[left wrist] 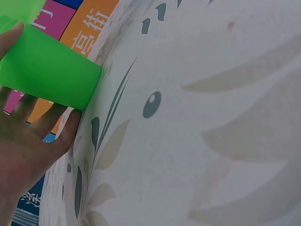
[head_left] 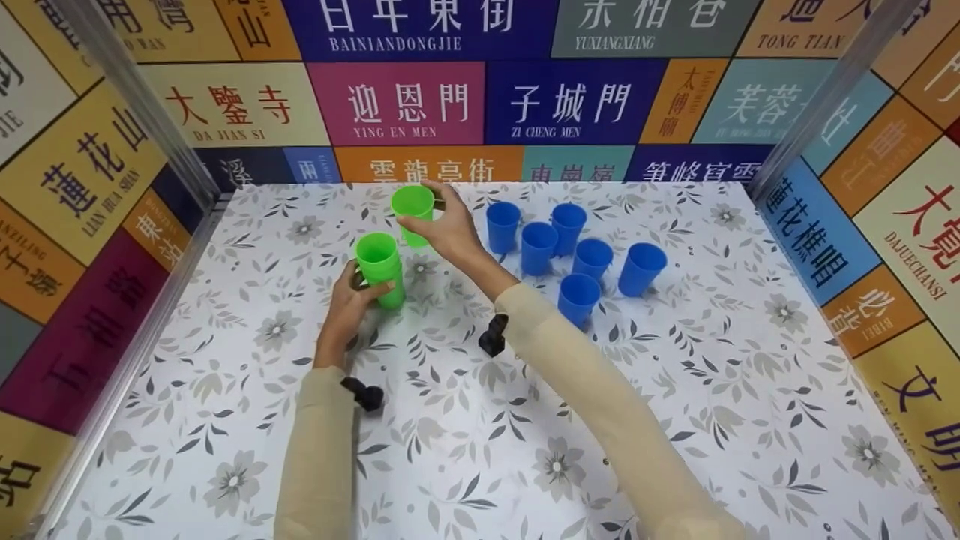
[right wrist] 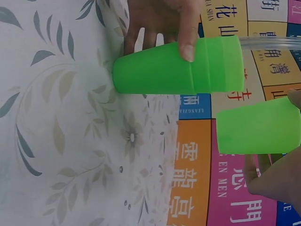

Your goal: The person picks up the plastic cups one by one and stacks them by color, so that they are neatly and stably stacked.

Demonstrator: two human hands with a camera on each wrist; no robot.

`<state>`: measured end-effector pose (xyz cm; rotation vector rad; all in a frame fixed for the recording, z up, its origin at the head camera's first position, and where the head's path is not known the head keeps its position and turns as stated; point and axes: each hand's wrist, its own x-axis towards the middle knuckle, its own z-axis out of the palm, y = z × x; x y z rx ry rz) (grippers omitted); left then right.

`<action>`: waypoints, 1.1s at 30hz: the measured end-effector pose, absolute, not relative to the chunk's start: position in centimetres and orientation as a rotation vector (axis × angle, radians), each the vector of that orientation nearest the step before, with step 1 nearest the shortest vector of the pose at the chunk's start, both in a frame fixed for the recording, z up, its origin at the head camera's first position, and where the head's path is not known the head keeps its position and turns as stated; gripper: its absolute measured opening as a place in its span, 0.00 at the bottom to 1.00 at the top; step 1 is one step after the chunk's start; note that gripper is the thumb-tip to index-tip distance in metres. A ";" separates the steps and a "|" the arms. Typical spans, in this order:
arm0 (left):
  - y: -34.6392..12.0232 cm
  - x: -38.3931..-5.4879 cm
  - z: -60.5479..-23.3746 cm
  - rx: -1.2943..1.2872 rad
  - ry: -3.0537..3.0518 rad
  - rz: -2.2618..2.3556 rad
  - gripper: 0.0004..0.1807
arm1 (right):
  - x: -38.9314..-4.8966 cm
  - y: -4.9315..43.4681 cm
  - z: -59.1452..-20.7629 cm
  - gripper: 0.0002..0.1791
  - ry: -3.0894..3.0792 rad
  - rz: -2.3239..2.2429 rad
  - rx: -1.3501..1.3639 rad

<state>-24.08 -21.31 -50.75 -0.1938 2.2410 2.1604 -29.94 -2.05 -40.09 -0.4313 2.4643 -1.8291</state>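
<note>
A stack of nested green cups (head_left: 380, 259) stands on the table, and my left hand (head_left: 350, 300) grips it round its side. Just beyond it, my right hand (head_left: 450, 225) holds a single green cup (head_left: 412, 206) by its upper part, thumb on one side and fingers on the other. In the right wrist view this single cup (right wrist: 258, 126) is off the table, apart from the stack (right wrist: 164, 68), whose stepped rims show. From the left wrist, the stack's lower part (left wrist: 51, 66) touches the table, with the left fingers curled beneath and behind it.
Several blue cups stand upright to the right, among them a front one (head_left: 579, 298) and a rightmost one (head_left: 643, 268). The table (head_left: 465, 465) has a white leaf-and-flower cover. Panels with printed place names (head_left: 397, 101) wall the back and both sides.
</note>
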 end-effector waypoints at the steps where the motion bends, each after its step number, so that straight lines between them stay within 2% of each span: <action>1: -21.3 -24.0 -50.6 -0.193 2.233 2.162 0.40 | -29.9 -2.1 -39.7 0.41 2.466 -1.838 -0.448; 7: -21.2 -23.7 -49.9 -0.206 2.247 2.125 0.41 | -29.4 -2.7 -38.0 0.39 2.444 -1.888 -0.551; 15: -21.5 -24.2 -51.0 -0.200 2.290 2.131 0.40 | -28.8 -3.7 -37.3 0.40 2.421 -1.887 -0.602; 33: -21.3 -24.1 -50.9 -0.200 2.285 2.152 0.38 | -27.4 -5.2 -38.4 0.40 2.303 -1.866 -0.676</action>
